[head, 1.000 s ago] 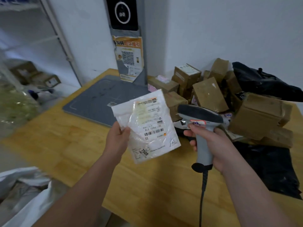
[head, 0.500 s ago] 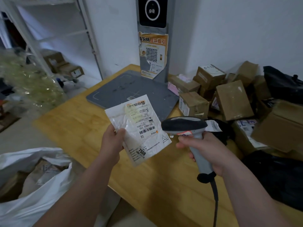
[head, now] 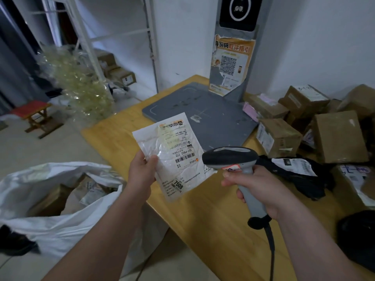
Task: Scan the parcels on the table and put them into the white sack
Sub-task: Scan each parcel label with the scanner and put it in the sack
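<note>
Two bare hands raised over the pale wooden desk (head: 213, 220). Left hand (head: 142, 173): fingers (head: 151, 162) pinch the lower left edge of a flat white padded mailer (head: 174, 157), label up, held above the desk's near corner. Right hand (head: 257, 191): fingers wrapped round the handle of a grey handheld barcode scanner (head: 231, 159), its black head just beside the mailer's right edge. Open white woven sack (head: 50, 226) on the floor at left, parcels inside. Brown cardboard boxes (head: 338, 136) heaped on the desk at right, beside a grey flat scan pad (head: 203, 118).

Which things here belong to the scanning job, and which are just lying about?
Job: white packet in the left hand; scanner in the right hand; boxes on the table; white sack.
Lying about: red stool; metal shelf; bundle of clear plastic.
</note>
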Available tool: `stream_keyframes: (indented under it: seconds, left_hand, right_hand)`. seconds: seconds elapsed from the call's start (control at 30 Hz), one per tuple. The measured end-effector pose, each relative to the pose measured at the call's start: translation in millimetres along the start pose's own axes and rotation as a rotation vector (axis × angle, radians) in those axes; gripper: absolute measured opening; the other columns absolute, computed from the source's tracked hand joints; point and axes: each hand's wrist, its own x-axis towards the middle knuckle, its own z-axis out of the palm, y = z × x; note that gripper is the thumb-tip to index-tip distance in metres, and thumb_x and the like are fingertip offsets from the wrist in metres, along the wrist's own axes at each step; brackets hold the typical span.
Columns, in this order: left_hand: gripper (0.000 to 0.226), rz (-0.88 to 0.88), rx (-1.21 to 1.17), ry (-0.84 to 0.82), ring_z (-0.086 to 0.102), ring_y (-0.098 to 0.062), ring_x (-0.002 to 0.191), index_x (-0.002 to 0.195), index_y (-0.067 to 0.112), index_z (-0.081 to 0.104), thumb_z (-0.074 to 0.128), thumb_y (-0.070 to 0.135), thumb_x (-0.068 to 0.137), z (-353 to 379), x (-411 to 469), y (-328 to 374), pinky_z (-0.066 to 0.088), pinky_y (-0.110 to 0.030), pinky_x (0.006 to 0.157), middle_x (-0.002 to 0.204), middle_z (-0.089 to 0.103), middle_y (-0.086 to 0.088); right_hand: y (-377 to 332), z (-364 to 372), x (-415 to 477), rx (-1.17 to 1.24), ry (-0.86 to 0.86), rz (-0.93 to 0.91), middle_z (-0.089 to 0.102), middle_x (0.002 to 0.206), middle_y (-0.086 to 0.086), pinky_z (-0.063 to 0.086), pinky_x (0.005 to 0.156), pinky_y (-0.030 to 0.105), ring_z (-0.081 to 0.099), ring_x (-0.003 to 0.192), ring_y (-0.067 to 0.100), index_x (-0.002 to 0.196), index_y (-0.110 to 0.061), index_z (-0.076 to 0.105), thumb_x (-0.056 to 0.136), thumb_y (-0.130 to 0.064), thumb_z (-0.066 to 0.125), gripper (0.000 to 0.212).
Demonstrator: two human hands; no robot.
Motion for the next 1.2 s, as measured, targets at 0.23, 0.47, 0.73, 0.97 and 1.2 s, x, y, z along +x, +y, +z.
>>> stream_keyframes:
  seconds: [0.23, 0.47, 0.73, 0.97, 1.2]
  left_hand:
    - [0.024, -0.029, 0.055, 0.110, 0.064, -0.026, 0.085, 0.117, 0.015, 0.056, 0.044, 0.008, 0.098, -82, 31, 4, 0.055, -0.034, 0.062, 0.106, 0.066, -0.009]
    - [0.027, -0.043, 0.095, 0.354, 0.053, -0.018, 0.071, 0.115, 0.013, 0.055, 0.039, 0.002, 0.097, -207, 78, 12, 0.043, -0.028, 0.056, 0.097, 0.059, -0.009]
    - [0.027, -0.238, 0.049, 0.566, 0.057, -0.028, 0.077, 0.106, 0.017, 0.054, 0.035, 0.001, 0.096, -312, 137, -24, 0.050, -0.043, 0.074, 0.094, 0.058, -0.009]
    - [0.041, -0.557, -0.057, 0.493, 0.058, -0.040, 0.112, 0.133, 0.006, 0.049, 0.039, -0.006, 0.095, -327, 175, -71, 0.054, -0.043, 0.079, 0.127, 0.056, -0.021]
    - [0.030, -0.754, 0.040, 0.194, 0.046, -0.030, 0.100, 0.127, 0.000, 0.043, 0.042, -0.007, 0.098, -299, 179, -77, 0.041, -0.043, 0.101, 0.104, 0.043, -0.018]
  right_hand:
    - [-19, 78, 20, -0.016, -0.063, -0.003, 0.075, 0.089, 0.008, 0.044, 0.051, 0.024, 0.054, 0.053, 0.011, 0.093, -0.015, 0.069, 0.084, -0.020, 0.074, 0.012]
    - [-34, 184, 53, -0.100, -0.146, 0.023, 0.074, 0.091, 0.010, 0.047, 0.055, 0.026, 0.057, 0.057, 0.012, 0.093, -0.012, 0.071, 0.081, -0.023, 0.075, 0.016]
    - [-32, 279, 91, -0.116, -0.155, 0.110, 0.060, 0.065, 0.005, 0.044, 0.050, 0.023, 0.055, 0.050, 0.010, 0.086, -0.009, 0.070, 0.082, -0.018, 0.074, 0.010]
    - [-20, 302, 111, -0.096, -0.106, 0.183, 0.055, 0.055, 0.001, 0.042, 0.045, 0.019, 0.053, 0.048, 0.010, 0.077, -0.012, 0.068, 0.082, -0.016, 0.074, 0.010]
    - [-15, 298, 118, -0.071, -0.071, 0.207, 0.058, 0.054, -0.008, 0.043, 0.051, 0.024, 0.055, 0.051, 0.010, 0.080, -0.014, 0.068, 0.082, -0.018, 0.074, 0.007]
